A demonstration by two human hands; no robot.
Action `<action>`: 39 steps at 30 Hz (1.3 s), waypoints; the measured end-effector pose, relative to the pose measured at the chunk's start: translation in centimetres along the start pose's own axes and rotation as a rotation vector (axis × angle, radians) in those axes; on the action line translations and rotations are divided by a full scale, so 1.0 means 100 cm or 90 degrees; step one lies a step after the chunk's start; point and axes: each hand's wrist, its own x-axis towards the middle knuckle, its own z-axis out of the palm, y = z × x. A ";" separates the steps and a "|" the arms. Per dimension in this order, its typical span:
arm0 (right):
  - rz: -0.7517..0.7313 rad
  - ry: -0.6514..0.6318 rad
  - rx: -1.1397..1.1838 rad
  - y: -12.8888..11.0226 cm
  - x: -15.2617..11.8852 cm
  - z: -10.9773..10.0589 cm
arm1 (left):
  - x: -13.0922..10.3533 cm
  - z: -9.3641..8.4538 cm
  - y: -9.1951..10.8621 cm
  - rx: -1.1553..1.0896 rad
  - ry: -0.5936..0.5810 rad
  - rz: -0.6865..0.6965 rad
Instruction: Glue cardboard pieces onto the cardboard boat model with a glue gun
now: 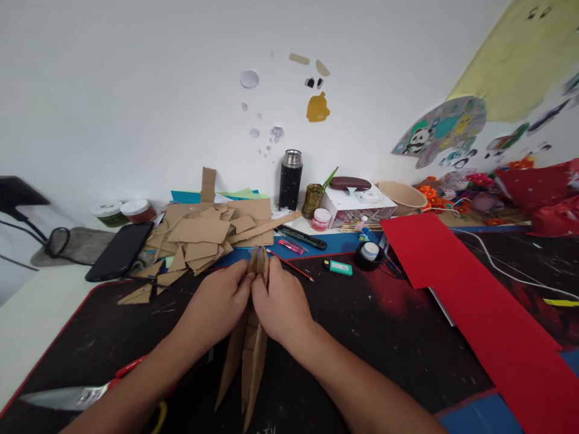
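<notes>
Both hands meet near the middle of the view, closed on a folded cardboard piece. My left hand pinches it from the left, and my right hand grips it from the right with the thumbs side by side. Long cardboard flaps hang below the hands, spread slightly apart, while the top edges stick up between the fingers. Scissors with red handles lie at the lower left, partly hidden under my left forearm.
Cardboard scraps and a black phone lie back left. Behind stand a black flask and a white box. A cutter, a green lighter and red card are to the right.
</notes>
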 end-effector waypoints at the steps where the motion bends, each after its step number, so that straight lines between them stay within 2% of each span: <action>1: 0.001 0.001 0.001 0.000 0.000 0.000 | 0.000 -0.001 0.001 -0.003 0.000 0.000; 27: -0.004 -0.025 0.031 0.003 0.002 0.002 | 0.003 -0.002 0.000 0.080 -0.022 -0.008; 39: -0.023 -0.001 0.080 0.004 0.000 0.003 | 0.001 -0.006 0.004 0.168 -0.022 -0.010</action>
